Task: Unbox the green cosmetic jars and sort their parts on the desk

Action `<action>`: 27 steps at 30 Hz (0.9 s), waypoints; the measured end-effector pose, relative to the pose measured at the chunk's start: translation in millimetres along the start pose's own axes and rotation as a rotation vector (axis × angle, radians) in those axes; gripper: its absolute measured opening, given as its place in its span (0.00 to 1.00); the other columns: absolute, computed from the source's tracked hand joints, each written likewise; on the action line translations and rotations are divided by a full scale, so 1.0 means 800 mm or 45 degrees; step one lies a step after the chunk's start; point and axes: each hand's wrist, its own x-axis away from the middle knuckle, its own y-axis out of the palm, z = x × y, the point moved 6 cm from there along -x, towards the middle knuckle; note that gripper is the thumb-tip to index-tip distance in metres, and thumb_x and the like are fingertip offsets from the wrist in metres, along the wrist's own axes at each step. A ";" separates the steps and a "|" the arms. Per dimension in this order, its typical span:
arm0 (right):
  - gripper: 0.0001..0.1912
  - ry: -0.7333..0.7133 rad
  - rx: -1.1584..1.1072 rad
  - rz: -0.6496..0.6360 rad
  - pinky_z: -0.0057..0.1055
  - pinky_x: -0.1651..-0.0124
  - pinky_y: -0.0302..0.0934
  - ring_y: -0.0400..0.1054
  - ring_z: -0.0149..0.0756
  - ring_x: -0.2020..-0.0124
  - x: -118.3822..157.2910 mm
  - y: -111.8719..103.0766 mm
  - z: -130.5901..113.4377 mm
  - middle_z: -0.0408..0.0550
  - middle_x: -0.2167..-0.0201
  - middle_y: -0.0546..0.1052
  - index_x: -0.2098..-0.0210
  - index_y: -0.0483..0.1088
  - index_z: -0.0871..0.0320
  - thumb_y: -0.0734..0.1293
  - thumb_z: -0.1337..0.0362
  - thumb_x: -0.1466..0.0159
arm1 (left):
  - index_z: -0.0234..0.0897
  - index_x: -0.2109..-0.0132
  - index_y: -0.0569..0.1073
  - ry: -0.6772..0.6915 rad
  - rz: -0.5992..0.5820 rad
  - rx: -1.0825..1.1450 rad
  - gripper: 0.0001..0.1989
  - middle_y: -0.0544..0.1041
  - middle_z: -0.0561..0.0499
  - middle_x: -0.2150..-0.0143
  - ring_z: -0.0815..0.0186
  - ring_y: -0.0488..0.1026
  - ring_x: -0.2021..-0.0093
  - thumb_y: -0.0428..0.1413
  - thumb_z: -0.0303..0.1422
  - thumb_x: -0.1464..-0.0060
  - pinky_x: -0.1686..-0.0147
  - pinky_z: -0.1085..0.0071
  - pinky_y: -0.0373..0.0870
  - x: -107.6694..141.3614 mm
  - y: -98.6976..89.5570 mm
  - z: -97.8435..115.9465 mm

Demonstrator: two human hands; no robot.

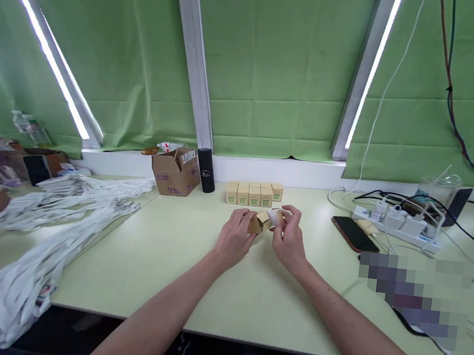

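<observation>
Stretching both forearms (170, 309) over the tabletop (126, 262). Pinching small open carton (260, 223) in left hand (233, 238), pale piece (274, 217) between fingertips of right hand (291, 244); can't tell if touching carton. Holding both just in front of small boxes (254, 195), well apart from phone (355, 234) on right and white straps (37, 264) on left.
</observation>
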 end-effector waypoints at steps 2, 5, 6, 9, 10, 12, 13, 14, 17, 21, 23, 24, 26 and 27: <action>0.19 -0.062 0.007 0.077 0.39 0.60 0.71 0.75 0.41 0.60 -0.002 -0.004 -0.002 0.59 0.44 0.71 0.39 0.53 0.52 0.56 0.66 0.29 | 0.40 0.36 0.62 -0.011 -0.009 0.038 0.29 0.72 0.40 0.42 0.52 0.71 0.42 0.60 0.26 0.42 0.47 0.53 0.76 0.000 0.000 -0.001; 0.19 -0.234 0.126 0.205 0.49 0.48 0.71 0.69 0.48 0.44 -0.006 -0.015 -0.009 0.60 0.42 0.68 0.39 0.58 0.53 0.57 0.67 0.30 | 0.42 0.36 0.61 -0.002 -0.023 0.069 0.28 0.72 0.40 0.42 0.53 0.71 0.43 0.60 0.27 0.40 0.50 0.55 0.77 0.000 -0.001 0.000; 0.19 -0.297 0.183 0.246 0.53 0.44 0.69 0.66 0.50 0.41 -0.007 -0.020 -0.011 0.60 0.42 0.68 0.40 0.60 0.53 0.58 0.68 0.30 | 0.42 0.37 0.62 0.009 -0.027 0.069 0.26 0.72 0.40 0.43 0.53 0.71 0.44 0.59 0.27 0.40 0.52 0.56 0.77 -0.001 -0.002 0.001; 0.19 -0.483 0.336 0.306 0.57 0.42 0.65 0.66 0.53 0.42 -0.010 -0.032 -0.014 0.59 0.47 0.71 0.44 0.67 0.53 0.57 0.71 0.32 | 0.44 0.41 0.65 0.037 -0.040 0.055 0.20 0.72 0.41 0.45 0.54 0.71 0.46 0.57 0.29 0.38 0.57 0.60 0.77 0.000 -0.002 0.005; 0.19 -0.552 0.372 0.286 0.57 0.42 0.65 0.67 0.52 0.43 -0.010 -0.034 -0.016 0.58 0.49 0.73 0.46 0.69 0.53 0.57 0.73 0.33 | 0.44 0.42 0.66 0.039 -0.049 0.045 0.18 0.72 0.42 0.45 0.55 0.72 0.46 0.57 0.29 0.38 0.58 0.61 0.77 0.000 -0.001 0.006; 0.21 -0.687 0.415 0.176 0.55 0.42 0.65 0.71 0.51 0.46 -0.009 -0.030 -0.019 0.56 0.52 0.77 0.48 0.71 0.52 0.57 0.75 0.34 | 0.44 0.42 0.66 0.033 -0.070 0.035 0.18 0.71 0.42 0.45 0.55 0.72 0.46 0.57 0.29 0.37 0.58 0.61 0.77 0.000 0.000 0.009; 0.22 -0.734 0.430 0.106 0.55 0.42 0.64 0.72 0.50 0.46 -0.008 -0.026 -0.020 0.55 0.52 0.79 0.48 0.72 0.51 0.57 0.75 0.35 | 0.45 0.41 0.66 0.024 -0.080 0.035 0.19 0.71 0.42 0.45 0.55 0.72 0.46 0.57 0.30 0.37 0.57 0.61 0.78 0.000 0.001 0.009; 0.23 -0.761 0.442 0.048 0.54 0.41 0.64 0.74 0.49 0.47 -0.008 -0.023 -0.020 0.54 0.52 0.80 0.48 0.73 0.51 0.57 0.76 0.35 | 0.45 0.40 0.65 0.015 -0.088 0.041 0.21 0.71 0.42 0.45 0.54 0.72 0.45 0.57 0.30 0.37 0.56 0.60 0.78 0.000 0.001 0.010; 0.26 -0.750 0.462 -0.008 0.54 0.40 0.63 0.77 0.46 0.50 -0.007 -0.017 -0.020 0.52 0.52 0.82 0.46 0.72 0.51 0.57 0.77 0.37 | 0.46 0.33 0.61 -0.011 -0.093 0.072 0.27 0.71 0.41 0.44 0.54 0.72 0.44 0.57 0.30 0.37 0.54 0.58 0.79 -0.001 -0.001 0.010; 0.24 -0.706 0.467 0.001 0.52 0.40 0.61 0.79 0.43 0.59 -0.005 -0.015 -0.022 0.50 0.56 0.84 0.46 0.69 0.53 0.57 0.77 0.36 | 0.47 0.30 0.57 -0.030 -0.099 0.062 0.32 0.71 0.41 0.42 0.53 0.72 0.43 0.57 0.29 0.37 0.54 0.58 0.80 -0.002 -0.002 0.009; 0.19 -0.690 0.466 0.009 0.51 0.42 0.61 0.79 0.43 0.61 -0.004 -0.015 -0.025 0.49 0.58 0.84 0.48 0.69 0.54 0.59 0.75 0.34 | 0.46 0.29 0.56 -0.027 -0.103 0.042 0.33 0.71 0.41 0.42 0.53 0.72 0.43 0.57 0.29 0.38 0.55 0.58 0.80 -0.001 -0.001 0.008; 0.16 -0.676 0.459 0.022 0.50 0.43 0.61 0.79 0.43 0.62 -0.005 -0.016 -0.026 0.49 0.59 0.84 0.49 0.69 0.54 0.60 0.74 0.33 | 0.46 0.29 0.56 -0.023 -0.102 0.032 0.33 0.71 0.40 0.43 0.53 0.72 0.43 0.57 0.29 0.38 0.55 0.58 0.80 0.000 0.000 0.007; 0.12 -0.614 0.434 0.057 0.48 0.46 0.60 0.78 0.43 0.65 -0.006 -0.019 -0.026 0.49 0.63 0.84 0.51 0.70 0.54 0.61 0.71 0.31 | 0.46 0.29 0.56 -0.014 -0.101 0.013 0.33 0.71 0.40 0.43 0.53 0.71 0.42 0.56 0.29 0.37 0.56 0.59 0.80 0.001 0.003 0.006; 0.10 -0.572 0.423 0.071 0.47 0.46 0.59 0.78 0.42 0.67 -0.007 -0.021 -0.026 0.47 0.66 0.84 0.52 0.71 0.54 0.61 0.69 0.31 | 0.46 0.29 0.56 -0.011 -0.104 0.006 0.33 0.71 0.40 0.43 0.53 0.71 0.42 0.56 0.30 0.37 0.57 0.59 0.80 0.001 0.005 0.005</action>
